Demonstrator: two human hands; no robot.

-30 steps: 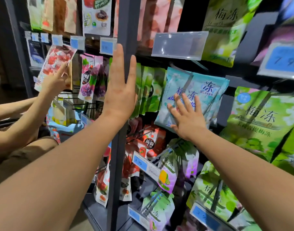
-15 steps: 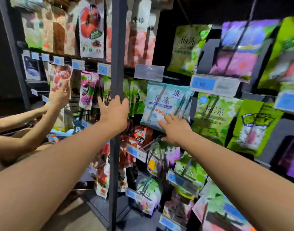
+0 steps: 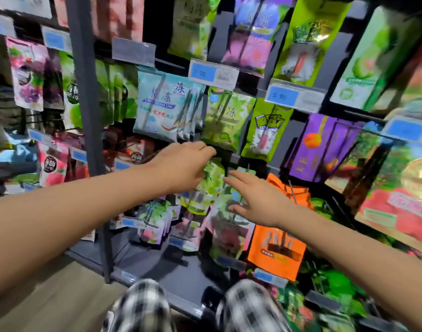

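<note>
Small green pouch (image 3: 213,178) hangs in the rack's middle row, below the light-blue pouches (image 3: 157,106) and the big green pouch (image 3: 226,118), right between both hands. Left hand (image 3: 181,168) sits against its left edge, fingers bent forward over its top. Cannot tell whether they actually pinch it (motion blur, and the hand hides the contact). Right hand (image 3: 262,202) is just right of it and slightly lower, fingers straight and spread, holding nothing. Its fingers appear to touch the green-pink pouch (image 3: 226,238), which hangs one row down.

Orange pouch (image 3: 274,250) is just beside that one, under the right wrist. Further right are the purple pouches (image 3: 324,144), then a large red pack (image 3: 396,212). Blue price tag (image 3: 212,74) sits above the big green pouch. Dark upright post (image 3: 85,92) stands left of the left forearm, with purple-fruit pouches (image 3: 28,75) beyond it. Dark bottom shelf (image 3: 181,271) runs under the rows. Checked fabric (image 3: 142,307) shows at the frame's lower edge (shoes or knees, unclear).
</note>
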